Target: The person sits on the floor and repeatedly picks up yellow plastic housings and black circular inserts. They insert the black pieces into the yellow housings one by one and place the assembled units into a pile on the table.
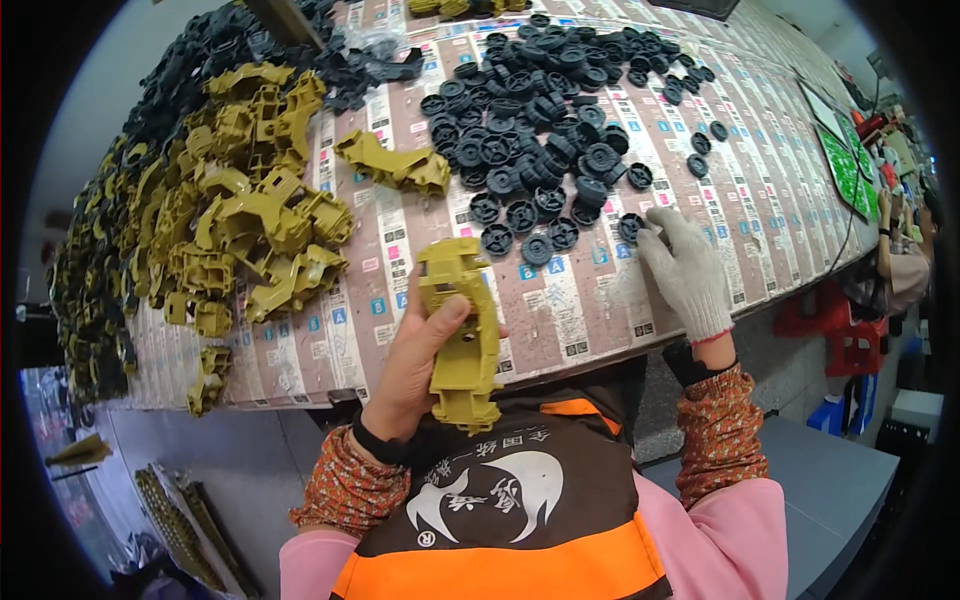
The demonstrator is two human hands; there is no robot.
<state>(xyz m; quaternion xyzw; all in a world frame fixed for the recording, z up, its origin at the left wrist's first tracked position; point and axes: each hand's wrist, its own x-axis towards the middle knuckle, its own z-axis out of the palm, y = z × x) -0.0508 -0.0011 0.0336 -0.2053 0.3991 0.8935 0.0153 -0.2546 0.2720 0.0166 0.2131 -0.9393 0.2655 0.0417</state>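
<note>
My bare left hand [405, 365] is wrapped round an olive-yellow plastic toy car body [467, 375], held upright above the near edge of the table. The thumb presses on its face, and most of the other fingers are hidden behind it. My right hand [687, 275], in a pale knitted glove, is over the table to the right. Its fingertips are slightly apart at the right edge of a black toy wheel [629, 228]; whether they grip it is hard to see. Many more black wheels [535, 130] lie heaped beyond both hands.
A tall heap of olive-yellow car bodies [260, 210] fills the left of the table, with dark plastic parts [220, 45] behind. One loose yellow body [395, 165] lies between heap and wheels. A red stool [850, 330] and another person [905, 265] are at far right.
</note>
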